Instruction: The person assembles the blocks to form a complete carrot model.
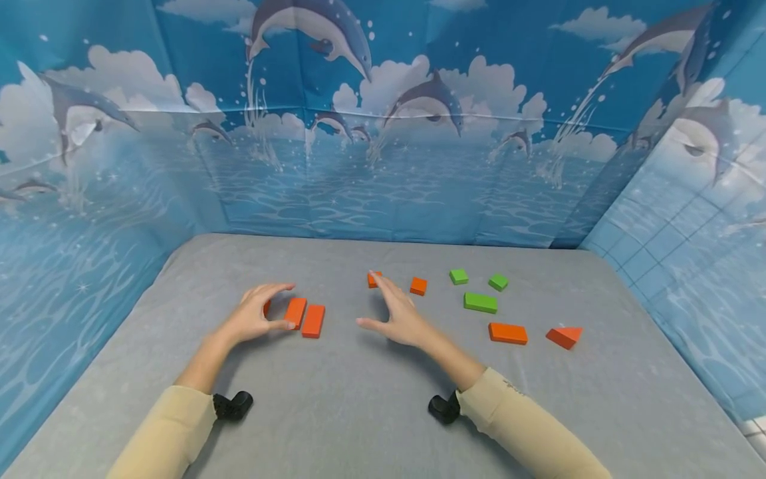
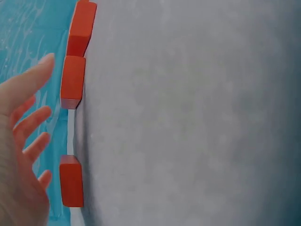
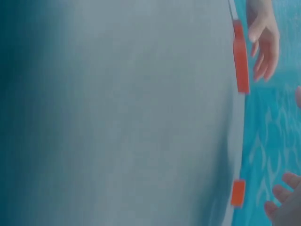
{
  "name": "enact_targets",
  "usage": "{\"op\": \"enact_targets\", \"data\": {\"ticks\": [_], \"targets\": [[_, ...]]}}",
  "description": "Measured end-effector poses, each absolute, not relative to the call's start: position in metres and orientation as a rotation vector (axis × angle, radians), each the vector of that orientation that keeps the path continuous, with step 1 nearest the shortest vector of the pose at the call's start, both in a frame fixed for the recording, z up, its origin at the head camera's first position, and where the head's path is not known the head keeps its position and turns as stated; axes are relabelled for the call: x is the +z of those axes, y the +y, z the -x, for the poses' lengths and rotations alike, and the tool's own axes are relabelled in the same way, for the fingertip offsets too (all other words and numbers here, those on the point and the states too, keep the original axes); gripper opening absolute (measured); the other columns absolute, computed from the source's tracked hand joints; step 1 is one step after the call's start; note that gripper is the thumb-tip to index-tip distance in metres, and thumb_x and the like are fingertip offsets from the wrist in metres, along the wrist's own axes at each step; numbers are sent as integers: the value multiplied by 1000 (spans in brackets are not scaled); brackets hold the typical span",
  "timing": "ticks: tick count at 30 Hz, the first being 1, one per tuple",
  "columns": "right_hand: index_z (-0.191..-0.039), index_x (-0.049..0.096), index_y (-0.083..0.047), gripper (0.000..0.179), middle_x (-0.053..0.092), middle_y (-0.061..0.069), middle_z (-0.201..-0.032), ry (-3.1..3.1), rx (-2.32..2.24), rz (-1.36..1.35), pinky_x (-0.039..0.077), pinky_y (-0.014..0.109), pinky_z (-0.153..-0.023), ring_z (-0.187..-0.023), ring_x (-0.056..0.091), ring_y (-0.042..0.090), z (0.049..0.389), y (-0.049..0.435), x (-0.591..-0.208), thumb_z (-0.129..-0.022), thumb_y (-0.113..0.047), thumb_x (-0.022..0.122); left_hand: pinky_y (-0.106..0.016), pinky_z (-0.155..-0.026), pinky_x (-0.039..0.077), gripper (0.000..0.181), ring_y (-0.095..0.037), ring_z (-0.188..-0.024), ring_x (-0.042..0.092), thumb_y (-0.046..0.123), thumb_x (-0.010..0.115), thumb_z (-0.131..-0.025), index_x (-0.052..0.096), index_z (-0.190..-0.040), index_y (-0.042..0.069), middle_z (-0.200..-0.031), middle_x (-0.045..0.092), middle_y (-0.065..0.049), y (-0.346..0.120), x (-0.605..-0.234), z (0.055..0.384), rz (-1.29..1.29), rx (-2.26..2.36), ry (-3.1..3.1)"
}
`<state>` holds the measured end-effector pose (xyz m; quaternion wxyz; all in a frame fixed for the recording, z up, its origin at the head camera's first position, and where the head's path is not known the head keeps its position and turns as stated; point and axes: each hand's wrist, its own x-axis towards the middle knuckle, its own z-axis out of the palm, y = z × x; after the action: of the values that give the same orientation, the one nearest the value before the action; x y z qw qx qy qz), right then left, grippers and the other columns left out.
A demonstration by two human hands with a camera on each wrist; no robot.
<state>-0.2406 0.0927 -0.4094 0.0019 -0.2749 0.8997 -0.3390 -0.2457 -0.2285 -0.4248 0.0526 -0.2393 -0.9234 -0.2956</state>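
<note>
My left hand (image 1: pixel 254 316) hovers over the left part of the grey surface, its fingers apart from the thumb and nothing held. Close to its thumb lie two flat red-orange rectangular blocks (image 1: pixel 313 321), side by side. A third red block (image 1: pixel 266 307) shows partly behind the fingers; in the left wrist view three red blocks, one of them a lower block (image 2: pixel 71 183), appear beyond the hand (image 2: pixel 23 122). My right hand (image 1: pixel 399 316) is held above the middle, thumb and fingers spread, gripping nothing. Beyond its fingertips sits a small orange block (image 1: pixel 374 280), partly covered.
Another small orange block (image 1: pixel 419 286) lies right of centre. Further right are two small green blocks (image 1: pixel 459 277), a longer green block (image 1: pixel 481 303), an orange rectangular block (image 1: pixel 508 333) and an orange triangular block (image 1: pixel 565 336). A dolphin-print curtain (image 1: pixel 395 179) borders the grey surface (image 1: pixel 335 412).
</note>
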Motion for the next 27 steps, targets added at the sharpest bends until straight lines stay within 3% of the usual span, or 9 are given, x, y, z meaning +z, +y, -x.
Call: {"op": "enact_targets", "data": {"ticks": [5, 14, 27], "targets": [[-148, 14, -19, 87, 21, 4, -151, 2751, -1063, 900, 16, 55, -105, -137, 20, 24, 240, 68, -415, -82, -46, 63, -57, -99, 19, 75, -35, -122, 38, 38, 78, -69, 49, -132, 9, -132, 49, -13, -231, -432, 246, 737, -908, -2809], [-146, 22, -15, 84, 28, 4, -147, 2678, -987, 1010, 26, 44, -105, -134, 27, 20, 243, 41, -429, -81, -46, 65, -57, -99, 20, 73, -36, -121, 39, 35, 79, -67, 52, -129, 8, -129, 51, -15, -228, -434, 246, 751, -866, -2817], [-139, 37, -15, 70, 40, 3, -139, 2711, -886, 1055, 29, 44, -101, -129, 34, 19, 243, 20, -438, -82, -43, 65, -59, -99, 16, 66, -37, -122, 39, 27, 78, -70, 53, -127, 7, -130, 50, -17, -230, -439, 247, 783, -854, -2818]]}}
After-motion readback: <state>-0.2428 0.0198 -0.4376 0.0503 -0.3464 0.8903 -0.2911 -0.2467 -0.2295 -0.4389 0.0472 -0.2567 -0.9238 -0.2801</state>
